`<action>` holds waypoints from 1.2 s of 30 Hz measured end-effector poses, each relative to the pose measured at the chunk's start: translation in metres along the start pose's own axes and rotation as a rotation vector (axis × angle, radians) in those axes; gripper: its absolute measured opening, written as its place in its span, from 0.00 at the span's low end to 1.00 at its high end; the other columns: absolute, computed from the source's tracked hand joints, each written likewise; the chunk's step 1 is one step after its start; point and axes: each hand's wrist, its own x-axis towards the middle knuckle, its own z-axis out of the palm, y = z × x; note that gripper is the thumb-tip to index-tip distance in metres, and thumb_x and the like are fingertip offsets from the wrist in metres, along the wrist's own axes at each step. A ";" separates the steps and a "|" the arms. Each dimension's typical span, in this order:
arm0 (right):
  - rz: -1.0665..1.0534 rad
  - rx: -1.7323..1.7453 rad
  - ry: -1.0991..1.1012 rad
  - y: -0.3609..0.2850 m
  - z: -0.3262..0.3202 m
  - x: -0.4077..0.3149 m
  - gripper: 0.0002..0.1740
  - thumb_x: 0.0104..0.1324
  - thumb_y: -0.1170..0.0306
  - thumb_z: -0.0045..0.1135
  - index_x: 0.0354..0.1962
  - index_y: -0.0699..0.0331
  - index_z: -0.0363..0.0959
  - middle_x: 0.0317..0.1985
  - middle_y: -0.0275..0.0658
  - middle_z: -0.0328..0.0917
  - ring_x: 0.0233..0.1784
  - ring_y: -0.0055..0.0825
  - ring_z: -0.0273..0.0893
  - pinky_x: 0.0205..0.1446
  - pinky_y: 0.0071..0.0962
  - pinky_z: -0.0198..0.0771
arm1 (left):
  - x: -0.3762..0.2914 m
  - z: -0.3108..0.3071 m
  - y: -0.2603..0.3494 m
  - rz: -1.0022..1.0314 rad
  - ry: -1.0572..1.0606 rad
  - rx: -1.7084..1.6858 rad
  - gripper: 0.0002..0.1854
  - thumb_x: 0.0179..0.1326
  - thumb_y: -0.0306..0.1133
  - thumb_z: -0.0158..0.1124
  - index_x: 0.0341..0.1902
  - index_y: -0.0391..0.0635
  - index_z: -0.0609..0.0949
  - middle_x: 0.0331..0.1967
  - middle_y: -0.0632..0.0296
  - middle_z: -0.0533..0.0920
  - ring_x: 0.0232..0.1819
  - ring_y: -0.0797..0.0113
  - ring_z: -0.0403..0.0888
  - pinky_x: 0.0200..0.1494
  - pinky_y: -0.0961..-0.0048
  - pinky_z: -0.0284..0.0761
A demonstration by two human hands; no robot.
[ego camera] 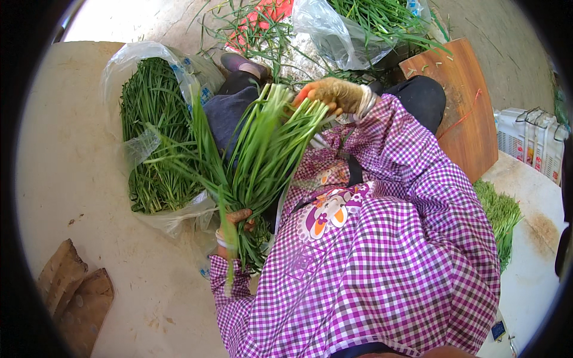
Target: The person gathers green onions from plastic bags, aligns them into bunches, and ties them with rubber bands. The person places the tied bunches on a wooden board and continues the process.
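A loose bunch of garlic chives spans my two hands, its pale stem ends fanned towards the top and partly blurred. Low on the bunch, my left hand is closed around the green leaves, with some leaf tips hanging over the wrist. My right hand, in a soiled glove with orange fingers, curls over the pale stem ends on the right side of the bunch. Left of the bunch, a clear plastic bag lies open, packed with more garlic chives.
Another plastic bag of chives stands at the top, near scattered leaves and red sheeting. On the right are a wooden board, a white plastic crate and a stack of chives. Brown cardboard lies lower left.
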 end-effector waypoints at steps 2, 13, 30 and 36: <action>-0.092 0.031 0.066 -0.026 -0.017 -0.015 0.21 0.68 0.61 0.59 0.51 0.69 0.74 0.22 0.22 0.64 0.14 0.05 0.53 0.11 0.10 0.48 | 0.003 -0.003 -0.006 0.035 -0.026 -0.020 0.07 0.57 0.27 0.65 0.36 0.37 0.79 0.21 0.57 0.78 0.15 0.66 0.70 0.19 0.68 0.67; 0.330 -1.195 0.004 -0.070 0.042 0.026 0.25 0.68 0.54 0.56 0.58 0.55 0.75 0.56 0.35 0.78 0.60 0.32 0.73 0.67 0.34 0.65 | -0.007 0.007 0.017 0.047 0.044 0.178 0.06 0.57 0.27 0.63 0.32 0.38 0.77 0.20 0.59 0.75 0.20 0.65 0.72 0.25 0.67 0.69; 0.385 -0.444 0.494 -0.022 0.043 -0.042 0.30 0.61 0.45 0.64 0.49 0.60 0.79 0.38 0.37 0.83 0.27 0.21 0.79 0.25 0.22 0.75 | -0.044 0.063 0.050 0.065 0.101 0.208 0.15 0.52 0.21 0.63 0.46 0.36 0.75 0.22 0.57 0.78 0.17 0.68 0.72 0.18 0.75 0.66; -0.141 -1.139 0.188 0.041 0.076 -0.006 0.29 0.55 0.51 0.63 0.45 0.67 0.78 0.38 0.56 0.80 0.45 0.53 0.79 0.50 0.43 0.73 | -0.072 0.049 0.083 0.311 0.335 0.204 0.08 0.51 0.22 0.64 0.37 0.38 0.79 0.21 0.59 0.79 0.17 0.69 0.74 0.19 0.75 0.68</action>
